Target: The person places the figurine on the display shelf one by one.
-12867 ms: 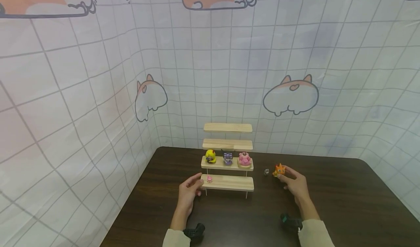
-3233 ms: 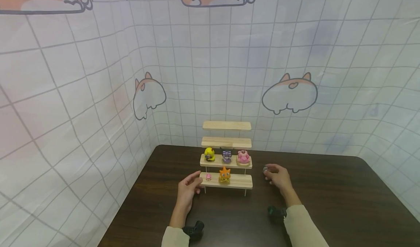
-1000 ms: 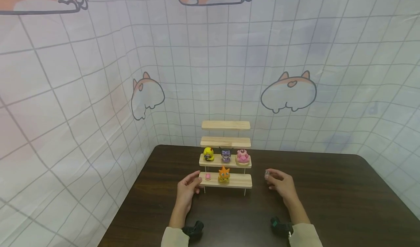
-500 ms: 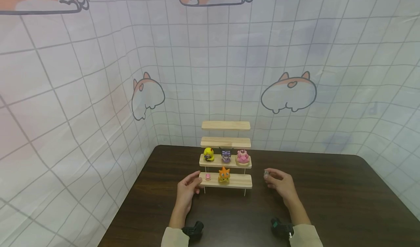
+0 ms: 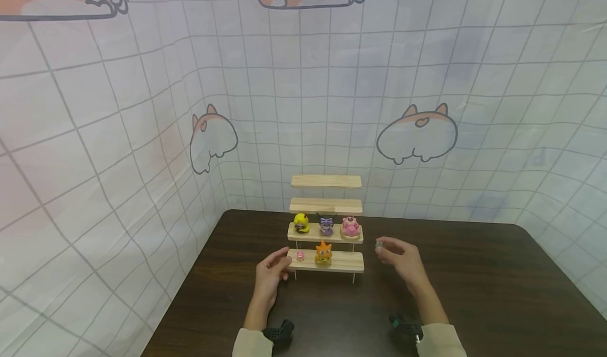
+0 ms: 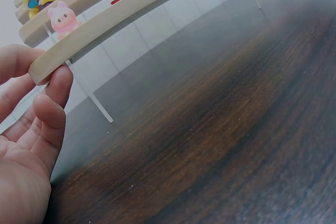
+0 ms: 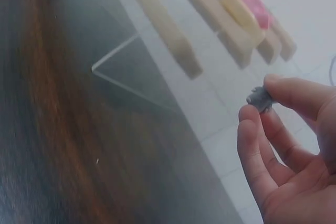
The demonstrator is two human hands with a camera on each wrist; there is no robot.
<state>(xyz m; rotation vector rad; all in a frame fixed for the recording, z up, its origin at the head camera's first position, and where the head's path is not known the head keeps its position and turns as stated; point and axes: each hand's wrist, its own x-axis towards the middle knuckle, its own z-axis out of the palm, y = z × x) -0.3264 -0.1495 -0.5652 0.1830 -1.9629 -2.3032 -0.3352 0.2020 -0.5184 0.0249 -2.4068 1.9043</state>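
A tiered wooden display stand (image 5: 346, 262) stands on the dark table. My left hand (image 5: 268, 278) pinches the left end of its lowest shelf (image 6: 105, 29). Between the thumb and fingertips of my right hand (image 5: 405, 262) is a tiny grey figurine (image 7: 259, 99), held right of the stand and apart from it. The lowest shelf bears a small pink figurine (image 6: 64, 19) at the left and an orange-and-yellow figurine (image 5: 324, 253) near the middle. One shelf up sit a yellow-haired figurine (image 5: 301, 223), a purple-and-black figurine (image 5: 326, 224) and a pink figurine on a round base (image 5: 351, 227).
The two upper shelves, including the top shelf (image 5: 326, 181), rise behind the figurines. A dark wood table (image 5: 479, 272) extends on both sides. A white grid-patterned curtain (image 5: 313, 104) with dog drawings hangs behind and at the left. Black straps with devices sit on both wrists.
The orange figurine has gone from my right hand to the lowest shelf. My right hand has since picked up the grey figurine and just now moved slightly left and up. The left hand stays put.
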